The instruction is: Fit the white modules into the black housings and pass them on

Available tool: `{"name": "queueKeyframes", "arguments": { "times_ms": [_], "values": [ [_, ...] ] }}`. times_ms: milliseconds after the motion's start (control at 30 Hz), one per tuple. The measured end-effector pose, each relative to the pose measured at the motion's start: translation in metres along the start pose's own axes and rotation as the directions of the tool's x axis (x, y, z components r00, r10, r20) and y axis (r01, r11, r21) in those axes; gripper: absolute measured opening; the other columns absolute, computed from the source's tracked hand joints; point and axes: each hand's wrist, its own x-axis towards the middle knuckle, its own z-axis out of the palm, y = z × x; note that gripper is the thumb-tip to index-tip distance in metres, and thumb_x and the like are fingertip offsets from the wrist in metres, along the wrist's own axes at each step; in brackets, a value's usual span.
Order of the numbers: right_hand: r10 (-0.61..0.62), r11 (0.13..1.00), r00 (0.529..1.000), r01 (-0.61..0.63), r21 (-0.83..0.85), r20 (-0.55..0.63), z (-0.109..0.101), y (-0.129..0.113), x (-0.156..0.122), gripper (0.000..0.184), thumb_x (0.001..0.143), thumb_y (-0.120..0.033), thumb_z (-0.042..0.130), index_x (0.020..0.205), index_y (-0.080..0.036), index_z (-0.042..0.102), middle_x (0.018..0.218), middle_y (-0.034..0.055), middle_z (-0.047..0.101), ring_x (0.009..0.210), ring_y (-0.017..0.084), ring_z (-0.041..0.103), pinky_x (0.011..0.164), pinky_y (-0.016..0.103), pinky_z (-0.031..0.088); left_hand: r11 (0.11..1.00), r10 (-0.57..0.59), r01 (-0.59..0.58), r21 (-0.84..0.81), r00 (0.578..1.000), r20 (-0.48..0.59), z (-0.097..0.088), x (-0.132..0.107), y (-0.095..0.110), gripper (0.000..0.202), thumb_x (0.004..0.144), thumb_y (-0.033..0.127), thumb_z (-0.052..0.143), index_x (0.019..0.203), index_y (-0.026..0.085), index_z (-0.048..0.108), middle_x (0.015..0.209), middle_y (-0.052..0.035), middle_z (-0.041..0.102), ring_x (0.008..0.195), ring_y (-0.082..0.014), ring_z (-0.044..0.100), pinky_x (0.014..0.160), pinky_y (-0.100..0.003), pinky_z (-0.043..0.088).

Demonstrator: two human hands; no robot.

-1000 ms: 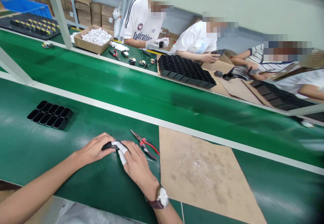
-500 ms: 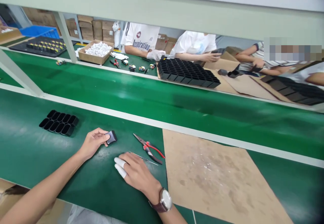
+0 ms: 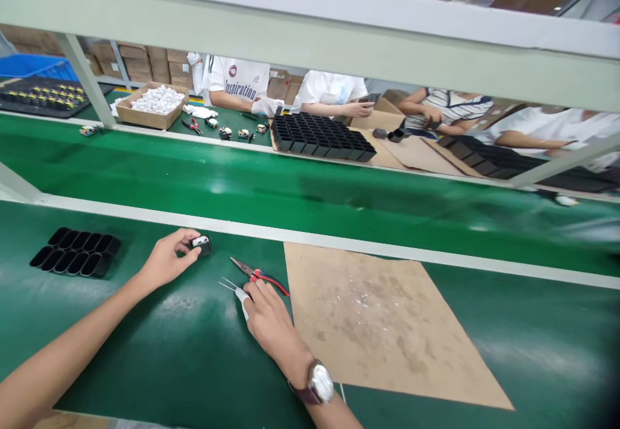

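My left hand [image 3: 167,258] is closed on a small black plastic case [image 3: 206,248], pinched between thumb and fingers. White material shows in the case's open top. My right hand [image 3: 271,316] grips thin metal tweezers [image 3: 228,284], whose two tips point left toward the case without touching it. White covers are on fingers of this hand, and a watch is on the wrist. Just beyond the right fingers lie long-nose pliers [image 3: 247,269] with red and black handles, partly covered by them. Left of my left hand stands a block of several empty black cases [image 3: 80,261] in two rows.
A stained cardboard sheet [image 3: 387,325] lies to the right. Past a white rail [image 3: 242,230] runs a green belt [image 3: 223,183]. Across it, co-workers sit by a box of white parts [image 3: 150,119], small circuit assemblies and a large black case block [image 3: 322,138]. A beam [image 3: 290,48] crosses overhead.
My right hand has picked up the tweezers from the table, their tips now pointing left. My left hand has turned the case so its white-filled opening shows. The view has shifted right.
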Motion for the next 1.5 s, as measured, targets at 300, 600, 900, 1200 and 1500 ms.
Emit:
{"name": "queueKeyframes", "arguments": {
  "times_ms": [300, 600, 900, 1200, 1500],
  "values": [
    [0.116, 0.989, 0.989, -0.123, -0.077, -0.096, 0.023, -0.001, 0.013, 0.028, 0.084, 0.004, 0.056, 0.099, -0.016, 0.067, 0.105, 0.0124, 0.066, 0.102, 0.030, 0.059, 0.091, 0.045, 0.053, 0.970, 0.008, 0.069, 0.233, 0.949, -0.316, -0.015, 0.102, -0.038, 0.026, 0.084, 0.027, 0.068, 0.108, 0.017, 0.067, 0.109, -0.0117, 0.072, 0.088, -0.0238, 0.071, 0.083, -0.040, 0.062],
    [0.127, 0.992, 0.987, -0.126, 0.008, -0.097, 0.025, -0.003, 0.005, 0.033, 0.080, 0.008, 0.058, 0.101, -0.015, 0.066, 0.106, 0.0127, 0.066, 0.105, 0.030, 0.062, 0.096, 0.047, 0.054, 0.971, 0.084, 0.010, 0.240, 0.923, -0.377, -0.009, 0.083, -0.039, 0.047, 0.087, 0.035, 0.073, 0.128, 0.015, 0.060, 0.127, -0.0178, 0.060, 0.120, -0.0321, 0.061, 0.095, -0.046, 0.059],
    [0.156, 0.985, 0.979, -0.145, 0.092, -0.129, 0.005, -0.024, 0.001, 0.018, 0.095, -0.004, 0.053, 0.097, -0.019, 0.062, 0.096, 0.0086, 0.064, 0.096, 0.027, 0.062, 0.087, 0.041, 0.053, 0.967, 0.234, -0.253, 0.017, 0.918, 0.320, 0.009, -0.017, 0.005, 0.024, 0.102, 0.032, 0.061, 0.120, 0.024, 0.075, 0.113, -0.0091, 0.073, 0.093, -0.0197, 0.071, 0.084, -0.031, 0.058],
    [0.145, 0.970, 0.977, -0.109, 0.217, -0.154, -0.028, -0.038, 0.010, 0.018, 0.106, -0.012, 0.045, 0.100, -0.019, 0.061, 0.088, 0.0062, 0.060, 0.081, 0.023, 0.053, 0.078, 0.038, 0.047, 0.950, 0.310, -0.269, -0.157, 0.870, 0.383, 0.018, -0.041, 0.027, 0.020, 0.102, 0.032, 0.065, 0.108, 0.025, 0.082, 0.102, -0.0092, 0.078, 0.098, -0.0231, 0.072, 0.089, -0.035, 0.056],
    [0.154, 0.967, 0.982, -0.126, 0.223, -0.111, -0.027, -0.043, -0.003, 0.015, 0.104, -0.012, 0.048, 0.099, -0.019, 0.061, 0.089, 0.0059, 0.059, 0.080, 0.023, 0.053, 0.076, 0.037, 0.044, 0.954, 0.273, -0.196, -0.226, 0.878, 0.393, 0.010, -0.042, 0.027, 0.024, 0.104, 0.033, 0.061, 0.106, 0.024, 0.082, 0.099, -0.0098, 0.078, 0.093, -0.0231, 0.072, 0.085, -0.034, 0.056]
  ]
}}
